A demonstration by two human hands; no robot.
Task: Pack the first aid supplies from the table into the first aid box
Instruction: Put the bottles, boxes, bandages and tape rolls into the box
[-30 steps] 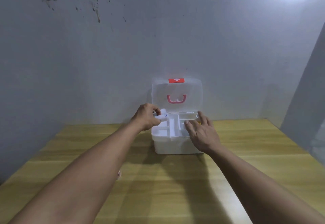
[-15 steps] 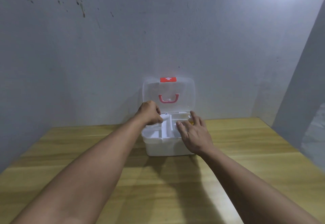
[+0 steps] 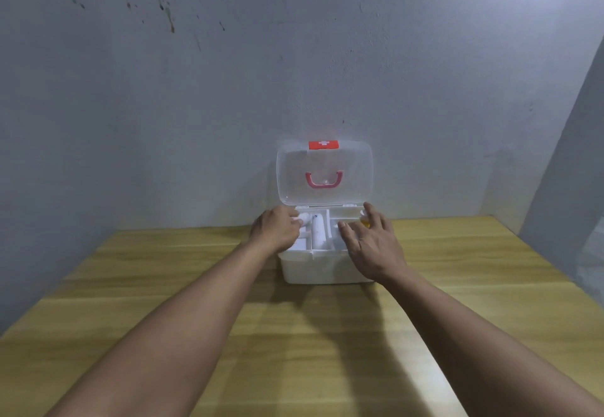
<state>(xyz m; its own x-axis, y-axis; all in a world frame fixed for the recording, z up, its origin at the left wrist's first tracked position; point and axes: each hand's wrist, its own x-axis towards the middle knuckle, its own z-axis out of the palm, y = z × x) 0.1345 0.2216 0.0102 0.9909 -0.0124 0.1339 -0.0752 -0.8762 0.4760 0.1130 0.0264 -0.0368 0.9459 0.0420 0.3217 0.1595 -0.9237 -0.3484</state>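
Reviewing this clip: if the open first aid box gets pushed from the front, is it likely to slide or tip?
The first aid box looks like thin plastic, so it is probably light and would slide on the smooth table. Its raised lid may make it slightly back-heavy. The right hand over its rim could steady it.

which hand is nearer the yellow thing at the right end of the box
Right. The right hand is spread over the box's right side, fingers partly covering the yellow item. The left hand is at the box's left end, across the tray.
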